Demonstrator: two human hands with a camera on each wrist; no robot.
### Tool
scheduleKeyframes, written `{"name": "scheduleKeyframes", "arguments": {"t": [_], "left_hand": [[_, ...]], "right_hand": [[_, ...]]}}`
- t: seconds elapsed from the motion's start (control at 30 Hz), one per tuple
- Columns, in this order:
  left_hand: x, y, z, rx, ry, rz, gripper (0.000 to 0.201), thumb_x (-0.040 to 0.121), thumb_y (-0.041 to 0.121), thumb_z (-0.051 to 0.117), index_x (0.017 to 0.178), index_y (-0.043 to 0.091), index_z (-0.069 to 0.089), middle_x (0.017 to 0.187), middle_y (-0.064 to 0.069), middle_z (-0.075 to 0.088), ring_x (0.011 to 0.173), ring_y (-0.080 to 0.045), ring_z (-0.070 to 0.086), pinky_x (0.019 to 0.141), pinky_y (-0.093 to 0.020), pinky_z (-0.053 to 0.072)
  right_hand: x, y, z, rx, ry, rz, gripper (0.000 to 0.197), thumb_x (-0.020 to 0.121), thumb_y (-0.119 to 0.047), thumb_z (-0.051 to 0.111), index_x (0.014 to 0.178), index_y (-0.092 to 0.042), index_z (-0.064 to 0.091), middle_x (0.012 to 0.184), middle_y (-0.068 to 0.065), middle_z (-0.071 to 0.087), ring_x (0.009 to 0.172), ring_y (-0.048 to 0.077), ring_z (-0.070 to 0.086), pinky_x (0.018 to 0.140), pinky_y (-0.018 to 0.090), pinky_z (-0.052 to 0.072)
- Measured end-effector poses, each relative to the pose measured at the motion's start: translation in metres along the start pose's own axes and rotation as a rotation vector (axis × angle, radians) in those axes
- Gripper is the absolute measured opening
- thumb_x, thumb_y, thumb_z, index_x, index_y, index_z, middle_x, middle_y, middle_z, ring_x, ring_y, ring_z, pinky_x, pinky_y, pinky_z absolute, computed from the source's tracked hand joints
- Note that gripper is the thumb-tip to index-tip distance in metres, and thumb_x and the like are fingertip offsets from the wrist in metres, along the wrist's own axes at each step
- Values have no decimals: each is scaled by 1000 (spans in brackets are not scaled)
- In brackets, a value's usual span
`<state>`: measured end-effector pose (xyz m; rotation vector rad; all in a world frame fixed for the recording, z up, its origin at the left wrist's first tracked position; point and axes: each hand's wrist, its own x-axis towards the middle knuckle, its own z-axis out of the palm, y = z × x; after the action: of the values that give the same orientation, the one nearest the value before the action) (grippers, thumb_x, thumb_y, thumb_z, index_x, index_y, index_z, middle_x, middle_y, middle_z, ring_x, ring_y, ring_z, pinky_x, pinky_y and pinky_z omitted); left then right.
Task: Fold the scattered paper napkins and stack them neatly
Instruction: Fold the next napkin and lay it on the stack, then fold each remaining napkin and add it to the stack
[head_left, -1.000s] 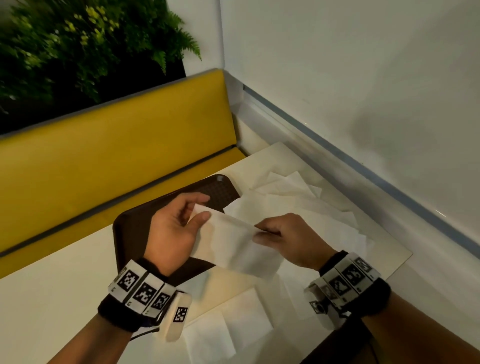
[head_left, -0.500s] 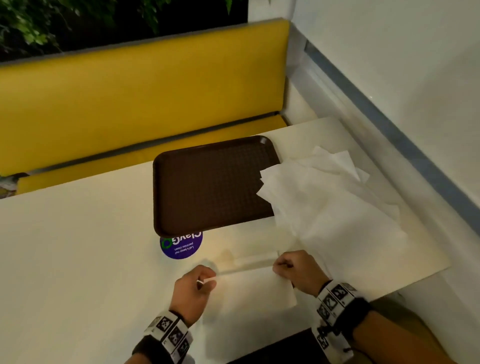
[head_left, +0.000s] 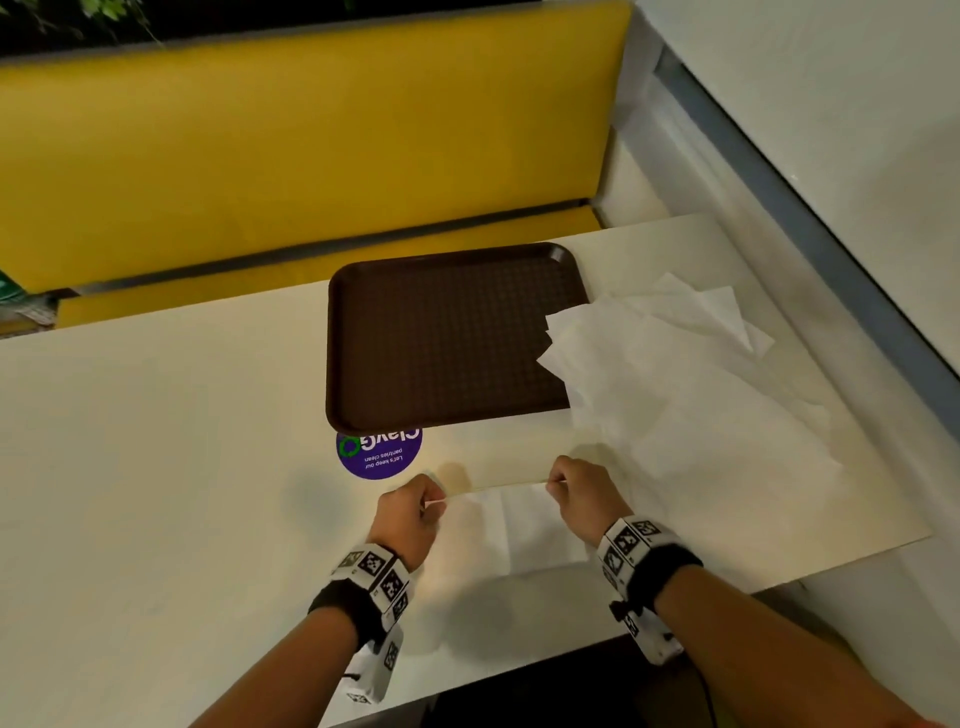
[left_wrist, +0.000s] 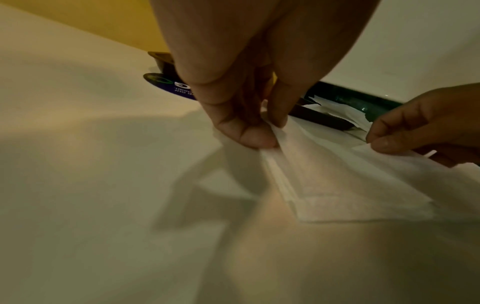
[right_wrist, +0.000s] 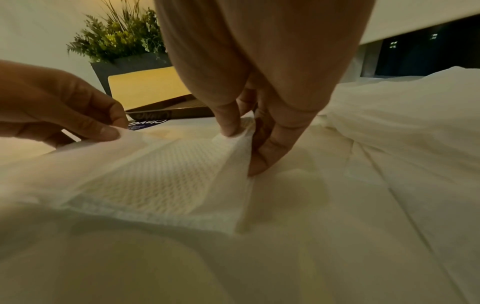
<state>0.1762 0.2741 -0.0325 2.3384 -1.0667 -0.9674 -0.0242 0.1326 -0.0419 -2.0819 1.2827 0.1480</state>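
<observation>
A yellow bench (head_left: 311, 156) backs the cream table (head_left: 156, 441), where a brown tray (head_left: 447, 338) sits with a heap of loose napkins (head_left: 675, 395) spilling over its right edge and a purple sticker (head_left: 379, 457) just before it. At the near edge, a folded napkin (head_left: 514, 530) lies on the table. The left hand (head_left: 410, 514) and right hand (head_left: 582, 493) each pinch a far corner of it between thumb and fingertips.

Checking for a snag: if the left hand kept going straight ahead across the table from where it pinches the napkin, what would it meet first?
Probably the purple sticker, then the brown tray rim just behind it; left hand depth is uncertain.
</observation>
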Motion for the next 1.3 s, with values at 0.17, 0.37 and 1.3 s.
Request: {"name": "scheduleKeyframes", "arguments": {"t": [0.17,0.37,1.3], "left_hand": [[4,3,-2,76,-21,0,6,91,18,60,87,21,56,84,0,64,75,-15,57,70,-21,40],[7,11,3,180,-35,-12,20,87,19,62,103,19,49,102,4,45,89,-13,52,81,-23,45],[132,356,199,870,-358,942,75,85,53,59,147,35,20,149,8,34,132,-28,29,103,-47,28]], "right_hand": [[-2,-2,2,-22,23,8,14,94,-19,51,81,-18,49,89,3,58,77,19,59,71,33,52],[-12,-9,1,-60,76,11,17,95,-28,52,106,-17,46,104,-1,50,79,19,62,73,31,56],[-162,191,-116,639,279,529,9,96,-22,54,90,-26,60,82,-4,66,69,8,64,61,13,49]]}}
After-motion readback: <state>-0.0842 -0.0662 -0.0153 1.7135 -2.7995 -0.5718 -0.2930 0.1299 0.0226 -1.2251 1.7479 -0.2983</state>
